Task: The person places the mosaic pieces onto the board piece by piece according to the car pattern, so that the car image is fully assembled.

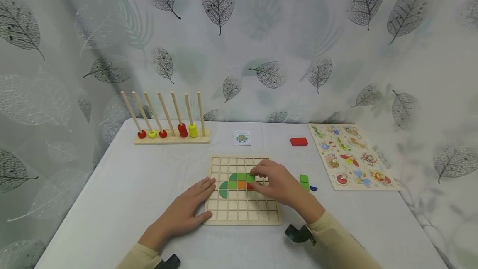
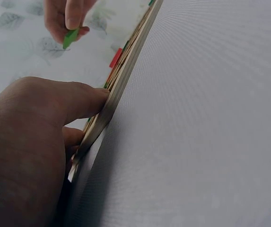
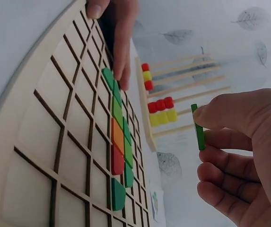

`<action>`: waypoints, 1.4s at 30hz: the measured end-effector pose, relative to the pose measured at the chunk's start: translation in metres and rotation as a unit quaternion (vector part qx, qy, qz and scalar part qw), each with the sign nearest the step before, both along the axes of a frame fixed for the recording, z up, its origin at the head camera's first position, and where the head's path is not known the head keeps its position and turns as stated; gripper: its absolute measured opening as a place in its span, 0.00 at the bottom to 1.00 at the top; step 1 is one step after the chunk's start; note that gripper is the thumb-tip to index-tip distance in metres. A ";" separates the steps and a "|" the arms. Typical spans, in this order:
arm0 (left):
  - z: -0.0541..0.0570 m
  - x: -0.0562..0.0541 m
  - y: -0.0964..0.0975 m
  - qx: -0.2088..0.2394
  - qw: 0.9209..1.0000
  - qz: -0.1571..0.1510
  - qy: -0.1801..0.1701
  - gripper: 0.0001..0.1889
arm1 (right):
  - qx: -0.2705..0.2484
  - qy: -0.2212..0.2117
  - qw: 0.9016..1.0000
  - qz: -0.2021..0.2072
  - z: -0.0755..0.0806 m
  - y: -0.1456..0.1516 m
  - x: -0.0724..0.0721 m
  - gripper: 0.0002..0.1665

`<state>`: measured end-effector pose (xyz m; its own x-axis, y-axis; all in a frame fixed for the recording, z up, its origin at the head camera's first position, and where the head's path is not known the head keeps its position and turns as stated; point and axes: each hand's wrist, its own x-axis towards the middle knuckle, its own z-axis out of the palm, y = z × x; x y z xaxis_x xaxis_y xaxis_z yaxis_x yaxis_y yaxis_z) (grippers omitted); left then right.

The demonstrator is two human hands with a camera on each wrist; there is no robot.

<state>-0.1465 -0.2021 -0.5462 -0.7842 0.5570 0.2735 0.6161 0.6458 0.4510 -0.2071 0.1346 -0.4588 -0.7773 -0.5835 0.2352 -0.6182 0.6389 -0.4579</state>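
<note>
A wooden grid board [image 1: 242,216] lies on the table, its cells partly filled with tiles. Dark green rounded tiles [image 1: 223,190], light green squares [image 1: 232,184], an orange square [image 1: 241,185] and a red tile [image 3: 118,160] sit together in the middle rows. My left hand [image 1: 190,204] rests at the board's left edge, fingers extended and thumb [image 2: 90,100] against the rim. Above the board, my right hand [image 1: 278,182] pinches a thin green tile [image 3: 198,127] between thumb and fingers. In the right wrist view this tile is seen nearly edge-on, apart from the board.
Behind the board stand a wooden bead counter [image 1: 171,139] with red and yellow beads and a small picture card [image 1: 242,138]. Right of the board are a red block [image 1: 299,141], green tiles [image 1: 304,182] and a blue half-round tile [image 1: 313,188]. A picture puzzle board [image 1: 351,157] lies far right.
</note>
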 end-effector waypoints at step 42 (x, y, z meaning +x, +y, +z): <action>0.004 0.001 0.001 0.008 1.000 -0.003 0.000 0.39 | 0.063 -0.013 0.997 0.043 -0.045 -0.050 0.006 0.11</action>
